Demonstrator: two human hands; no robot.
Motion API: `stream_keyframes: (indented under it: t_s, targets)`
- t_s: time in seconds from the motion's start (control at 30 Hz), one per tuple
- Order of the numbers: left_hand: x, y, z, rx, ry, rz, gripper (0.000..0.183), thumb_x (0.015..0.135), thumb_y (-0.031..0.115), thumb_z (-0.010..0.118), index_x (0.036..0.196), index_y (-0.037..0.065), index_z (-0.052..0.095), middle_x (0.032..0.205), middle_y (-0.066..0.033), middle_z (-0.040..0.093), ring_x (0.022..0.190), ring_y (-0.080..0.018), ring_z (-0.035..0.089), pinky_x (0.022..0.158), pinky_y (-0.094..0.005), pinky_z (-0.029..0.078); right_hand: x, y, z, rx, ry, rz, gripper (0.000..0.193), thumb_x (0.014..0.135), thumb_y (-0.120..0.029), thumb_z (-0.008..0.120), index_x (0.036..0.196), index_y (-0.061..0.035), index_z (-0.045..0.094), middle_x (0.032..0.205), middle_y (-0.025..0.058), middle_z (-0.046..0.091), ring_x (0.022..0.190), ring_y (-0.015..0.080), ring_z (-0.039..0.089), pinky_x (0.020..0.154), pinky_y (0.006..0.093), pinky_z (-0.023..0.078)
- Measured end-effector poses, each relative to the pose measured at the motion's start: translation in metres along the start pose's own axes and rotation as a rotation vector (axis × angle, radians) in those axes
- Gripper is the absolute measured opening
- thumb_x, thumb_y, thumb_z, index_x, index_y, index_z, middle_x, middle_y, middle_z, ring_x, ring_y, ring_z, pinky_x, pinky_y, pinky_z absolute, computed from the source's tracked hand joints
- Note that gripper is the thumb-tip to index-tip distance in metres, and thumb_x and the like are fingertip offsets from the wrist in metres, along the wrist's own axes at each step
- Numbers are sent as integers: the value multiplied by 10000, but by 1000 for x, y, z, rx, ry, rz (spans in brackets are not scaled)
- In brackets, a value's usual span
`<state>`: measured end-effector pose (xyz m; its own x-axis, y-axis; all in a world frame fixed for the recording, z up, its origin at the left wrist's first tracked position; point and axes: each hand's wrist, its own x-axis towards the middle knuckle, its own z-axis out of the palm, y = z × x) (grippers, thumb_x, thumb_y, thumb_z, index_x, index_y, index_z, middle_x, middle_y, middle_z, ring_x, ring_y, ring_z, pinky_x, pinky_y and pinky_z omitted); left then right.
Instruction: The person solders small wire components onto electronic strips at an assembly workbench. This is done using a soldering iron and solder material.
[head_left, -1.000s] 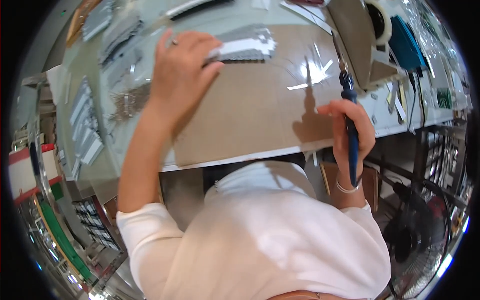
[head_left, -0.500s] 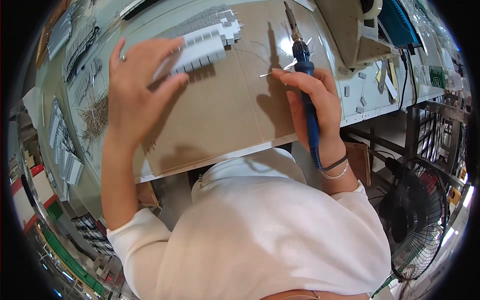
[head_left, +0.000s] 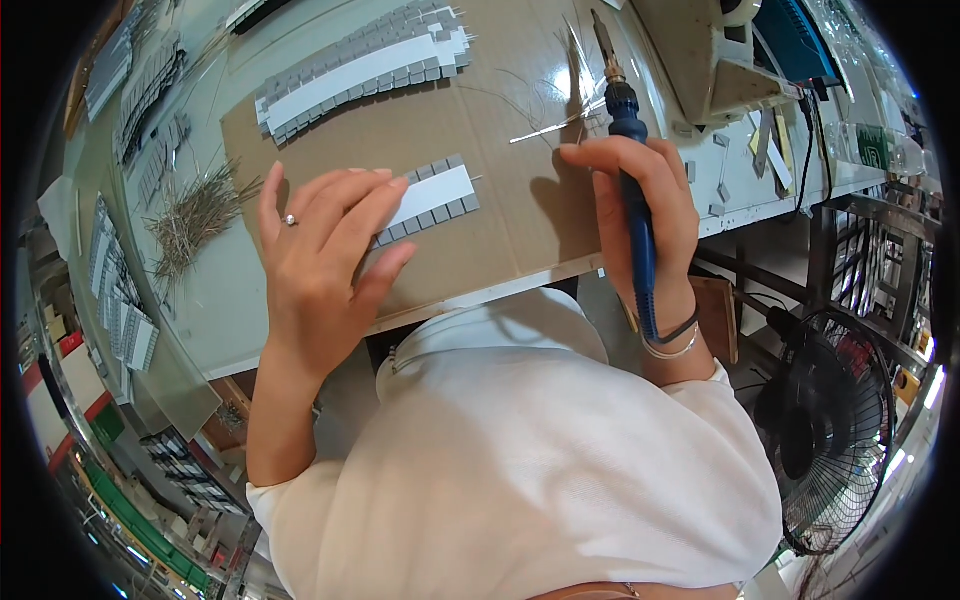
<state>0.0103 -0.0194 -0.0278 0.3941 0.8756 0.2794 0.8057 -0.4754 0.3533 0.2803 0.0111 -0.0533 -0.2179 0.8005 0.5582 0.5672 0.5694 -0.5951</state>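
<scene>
Left hand (head_left: 325, 250) lies flat, fingers spread, pressing a small grey-and-white strip (head_left: 432, 196) on the cardboard sheet (head_left: 500, 130). Right hand (head_left: 640, 205) grips a blue soldering iron (head_left: 628, 170), tip up.

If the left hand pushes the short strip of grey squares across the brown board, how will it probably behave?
The short strip looks thin and flat, so it is probably light and should slide, not roll. It lies flat under the left hand fingertips. Being long and narrow, it may flex if lifted by one end.
</scene>
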Motion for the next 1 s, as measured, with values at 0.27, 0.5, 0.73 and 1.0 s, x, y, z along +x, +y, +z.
stream_keyframes:
  t_s: [0.27, 0.5, 0.73, 1.0]
  targets:
    - [-5, 15, 11, 14, 48, 20, 385, 755, 137, 763, 1131, 140, 681, 1155, -26, 635, 1074, -256, 598, 1094, -575, 259, 6, 2, -2, 19, -13, 26, 414, 738, 172, 598, 1078, -54, 669, 865, 46, 637, 818, 214, 546, 702, 276, 473]
    - [-19, 19, 14, 16, 79, -16, 324, 775, 150, 743, 1095, 146, 698, 1141, -22, 633, 1062, -259, 593, 1104, -570, 248, -4, 0, -12, 44, -36, 9, 381, 737, 178, 600, 1040, -40, 674, 876, 44, 665, 757, 219, 549, 669, 280, 476]
    - [-9, 36, 24, 13, 117, 47, 317, 768, 108, 746, 1079, 145, 698, 1086, -9, 601, 1021, -248, 578, 1082, -555, 273, -9, -1, -11, 112, 36, -13, 380, 744, 191, 592, 1022, -49, 689, 935, 41, 696, 744, 220, 564, 660, 277, 481]
    - [-14, 39, 22, 22, 111, 9, 317, 763, 118, 757, 1075, 148, 702, 1085, -4, 596, 1018, -242, 570, 1069, -535, 287, -6, -11, -3, 124, -137, 25, 317, 844, 153, 531, 1106, -1, 622, 1032, 90, 725, 858, 213, 580, 801, 283, 479]
